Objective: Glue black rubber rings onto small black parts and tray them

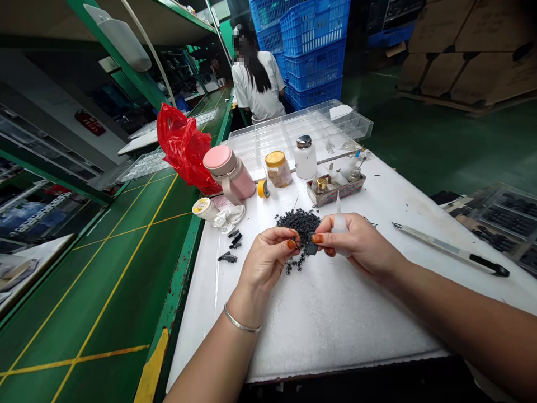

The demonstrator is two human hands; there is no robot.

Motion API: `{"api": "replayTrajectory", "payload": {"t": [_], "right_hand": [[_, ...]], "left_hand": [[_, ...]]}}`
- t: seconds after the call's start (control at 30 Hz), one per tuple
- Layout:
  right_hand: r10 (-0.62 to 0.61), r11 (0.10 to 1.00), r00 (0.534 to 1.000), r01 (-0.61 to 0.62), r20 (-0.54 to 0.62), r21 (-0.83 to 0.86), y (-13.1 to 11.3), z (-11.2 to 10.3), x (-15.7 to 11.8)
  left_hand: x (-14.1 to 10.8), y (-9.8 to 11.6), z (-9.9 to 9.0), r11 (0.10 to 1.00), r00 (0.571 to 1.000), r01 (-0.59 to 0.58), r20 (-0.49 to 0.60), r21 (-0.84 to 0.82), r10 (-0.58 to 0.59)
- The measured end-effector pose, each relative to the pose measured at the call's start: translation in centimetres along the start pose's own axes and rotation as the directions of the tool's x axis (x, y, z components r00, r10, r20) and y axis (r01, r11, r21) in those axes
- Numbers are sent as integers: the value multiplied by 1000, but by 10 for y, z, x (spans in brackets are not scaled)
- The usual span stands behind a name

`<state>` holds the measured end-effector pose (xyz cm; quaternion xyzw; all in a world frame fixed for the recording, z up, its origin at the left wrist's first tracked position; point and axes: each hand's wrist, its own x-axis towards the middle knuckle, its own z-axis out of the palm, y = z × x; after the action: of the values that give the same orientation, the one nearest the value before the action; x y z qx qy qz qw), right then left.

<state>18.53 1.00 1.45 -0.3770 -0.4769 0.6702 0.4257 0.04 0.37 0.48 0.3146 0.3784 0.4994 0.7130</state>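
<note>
No lettering, brand or number can be read for certain. Faint printing shows on the stacked cardboard boxes (444, 70) at the upper right, a pale mark sits on the front of an upper blue crate (312, 28), and light markings stand on a red object (90, 122) at the far left, all too blurred to make out. The yellow-topped white tub (205, 208) and yellow tape roll (263, 189) bear small marks, likewise illegible.
</note>
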Motion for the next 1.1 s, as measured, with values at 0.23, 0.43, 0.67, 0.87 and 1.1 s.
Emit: {"api": "replayTrajectory", "payload": {"t": [0.23,0.43,0.67,0.87,1.1], "right_hand": [[10,1000,1000,-10,5,-1,0,3,-3],[-15,999,1000,16,18,-38,2,3,-2],[-19,999,1000,20,22,-50,3,2,-1],[-14,996,1000,15,15,-89,3,1,-1],[44,994,999,-44,-3,-100,1,0,-2]], "left_hand": [[1,-2,1,1000,1000,20,1,-2,-20],[2,-4,-1,1000,1000,18,21,-17,-18],[3,-4,-1,1000,999,-10,30,12,10],[4,-6,-2,997,998,-50,28,61,48],[5,-5,-8,920,956,-288,126,265,263]]}}
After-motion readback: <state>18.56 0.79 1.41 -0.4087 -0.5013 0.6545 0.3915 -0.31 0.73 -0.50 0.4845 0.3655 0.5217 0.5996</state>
